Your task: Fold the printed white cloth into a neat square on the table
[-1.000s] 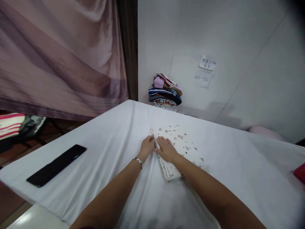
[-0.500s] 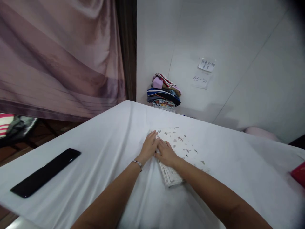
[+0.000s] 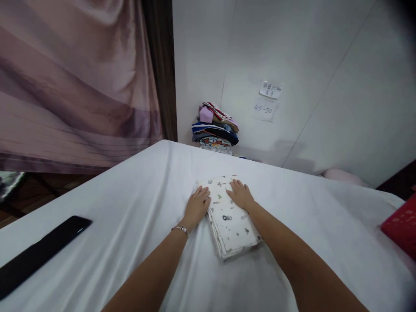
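A folded white cloth with small grey prints (image 3: 229,221) lies on the white-covered table (image 3: 130,203) in front of me. My left hand (image 3: 196,206) rests flat on the cloth's left edge, fingers stretched out, a thin bracelet on the wrist. My right hand (image 3: 241,194) lies flat on the cloth's far right corner, fingers spread. Neither hand holds anything.
A long black flat object (image 3: 39,253) lies near the table's left edge. A stack of folded colourful clothes (image 3: 214,130) sits at the far edge against the white wall, under two paper notes (image 3: 269,90). A red object (image 3: 401,227) is at the right. A pink curtain (image 3: 71,82) hangs left.
The cloth now looks narrower and thicker, its right part no longer spread out. My right hand has moved from the left edge to the far right corner. The view has shifted right.
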Demonstrator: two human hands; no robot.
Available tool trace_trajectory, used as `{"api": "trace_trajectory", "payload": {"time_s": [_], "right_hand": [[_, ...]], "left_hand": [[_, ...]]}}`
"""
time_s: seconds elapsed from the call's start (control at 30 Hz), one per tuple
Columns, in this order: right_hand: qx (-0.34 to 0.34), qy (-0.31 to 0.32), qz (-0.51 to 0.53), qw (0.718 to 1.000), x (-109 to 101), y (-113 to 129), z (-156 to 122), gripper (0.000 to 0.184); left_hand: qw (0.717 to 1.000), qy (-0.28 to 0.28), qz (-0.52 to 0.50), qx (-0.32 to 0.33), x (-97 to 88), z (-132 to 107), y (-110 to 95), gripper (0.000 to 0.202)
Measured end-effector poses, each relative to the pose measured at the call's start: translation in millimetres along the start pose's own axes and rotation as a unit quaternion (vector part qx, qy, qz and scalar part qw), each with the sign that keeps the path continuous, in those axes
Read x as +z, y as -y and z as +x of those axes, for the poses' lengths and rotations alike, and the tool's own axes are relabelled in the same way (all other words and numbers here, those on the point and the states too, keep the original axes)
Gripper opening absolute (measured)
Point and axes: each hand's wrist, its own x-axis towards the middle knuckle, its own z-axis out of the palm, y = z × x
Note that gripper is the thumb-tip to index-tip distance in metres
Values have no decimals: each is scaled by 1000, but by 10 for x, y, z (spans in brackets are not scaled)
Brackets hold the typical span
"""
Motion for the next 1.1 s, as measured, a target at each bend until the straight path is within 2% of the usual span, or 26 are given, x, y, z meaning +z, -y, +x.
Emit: {"api": "trace_trajectory", "payload": {"time_s": [0.13,0.2,0.4,0.5,0.6,0.7,0.8,0.87,0.97,1.1], "right_hand": [[3,24,56,998,-46,-81,-24,59],[29,28,73,996,-112,-173,-117,59],[134,8,108,985,-215,-482,-671,66],[185,2,185,965,-235,-541,-923,73],[209,5,255,944,-256,-555,-1193,77],[216,17,360,907,-274,-528,-1556,81],[212,43,467,857,-294,-464,-1910,79],[211,59,519,827,-307,-423,-2051,75],[224,64,566,791,-311,-397,-2084,69],[282,30,589,757,-270,-424,-1980,71]], "left_hand": [[1000,-11,-13,7,16,2,48,38],[999,-21,-23,16,27,-2,79,39],[998,-37,-52,13,38,4,97,39],[996,-69,-50,-23,2,-2,3,44],[987,-71,-82,-115,-62,-69,-167,57],[973,-20,-125,-191,-107,-215,-348,62],[970,36,-135,-197,-108,-387,-477,61],[968,72,-143,-193,-98,-465,-530,57],[961,99,-154,-208,-95,-494,-574,54],[951,106,-160,-244,-113,-452,-600,63]]}}
